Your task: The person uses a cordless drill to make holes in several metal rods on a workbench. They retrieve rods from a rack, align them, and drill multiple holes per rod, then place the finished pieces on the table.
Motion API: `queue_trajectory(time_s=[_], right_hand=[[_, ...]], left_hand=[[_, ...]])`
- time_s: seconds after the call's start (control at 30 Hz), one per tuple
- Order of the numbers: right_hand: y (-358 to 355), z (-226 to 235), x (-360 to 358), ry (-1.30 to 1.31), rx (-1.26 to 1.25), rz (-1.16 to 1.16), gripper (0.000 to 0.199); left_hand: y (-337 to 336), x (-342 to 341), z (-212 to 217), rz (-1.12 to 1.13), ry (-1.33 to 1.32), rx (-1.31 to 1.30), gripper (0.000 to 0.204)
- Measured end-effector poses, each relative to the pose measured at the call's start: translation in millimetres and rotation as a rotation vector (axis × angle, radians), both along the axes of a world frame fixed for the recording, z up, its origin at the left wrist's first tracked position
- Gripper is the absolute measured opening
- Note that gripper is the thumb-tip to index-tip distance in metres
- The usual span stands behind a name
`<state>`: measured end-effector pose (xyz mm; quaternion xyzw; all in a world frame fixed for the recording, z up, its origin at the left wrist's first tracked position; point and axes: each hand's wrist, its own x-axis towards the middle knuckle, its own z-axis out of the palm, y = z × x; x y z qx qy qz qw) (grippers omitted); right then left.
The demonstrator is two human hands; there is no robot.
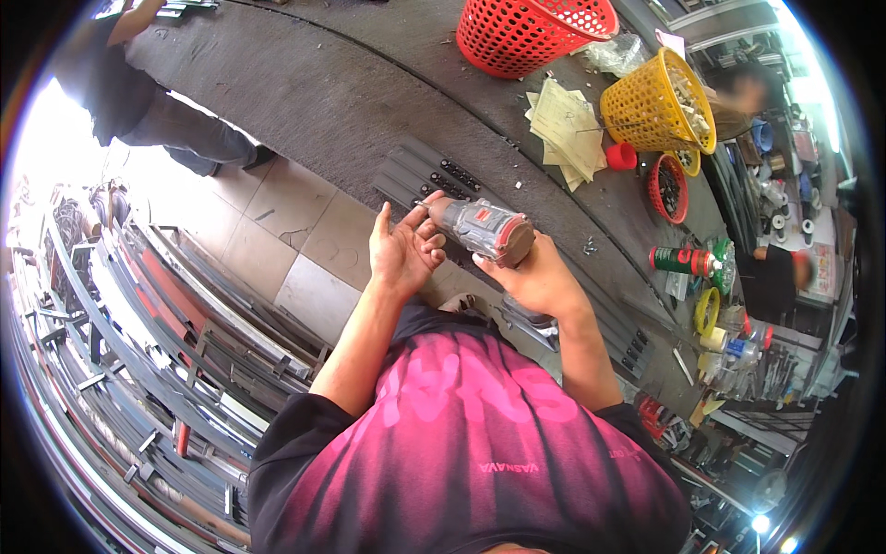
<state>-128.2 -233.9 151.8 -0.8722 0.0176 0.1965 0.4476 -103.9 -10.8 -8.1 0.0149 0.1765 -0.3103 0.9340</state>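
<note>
My right hand (544, 282) is wrapped round the handle of a grey and red cordless drill (480, 224), whose front end points left. My left hand (406, 254) is palm up at the drill's tip, thumb raised and the other fingers curled in. The index finger is beside the bit (422, 204). Whatever the curled fingers hold is too small to make out. Just beyond the drill, on the workbench, lies a long dark grey metal profile (406, 166) with several small black fittings (459, 174). More black fittings (635, 349) sit near its right end.
The workbench (305, 83) bears a red basket (521, 37), yellow basket (651, 102), papers (565, 125), red cup (621, 156), small red basket (668, 189) and spray can (681, 260). Metal profiles (157, 323) are racked at left. A person (138, 102) stands far left; others are at right.
</note>
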Motion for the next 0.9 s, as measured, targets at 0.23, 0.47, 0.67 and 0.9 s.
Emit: queue_trajectory(time_s=[0.23,0.47,0.67,0.9], right_hand=[[-2.2,0.5,8.1,0.040,-0.076,0.039,0.036],[-0.5,6.5,18.8,0.039,-0.075,0.079,0.036],[8.2,30.0,41.5,0.062,-0.248,0.186,0.035],[41.6,66.2,81.9,0.085,-0.632,0.421,0.030]], left_hand=[[1.4,1.7,0.6,-0.048,0.026,0.022,0.089],[4.5,2.6,-15.5,-0.090,-0.027,0.308,0.070],[3.4,8.8,-6.8,-0.320,-0.271,1.186,0.037],[3.6,21.7,2.5,-0.421,-0.269,1.288,0.032]])
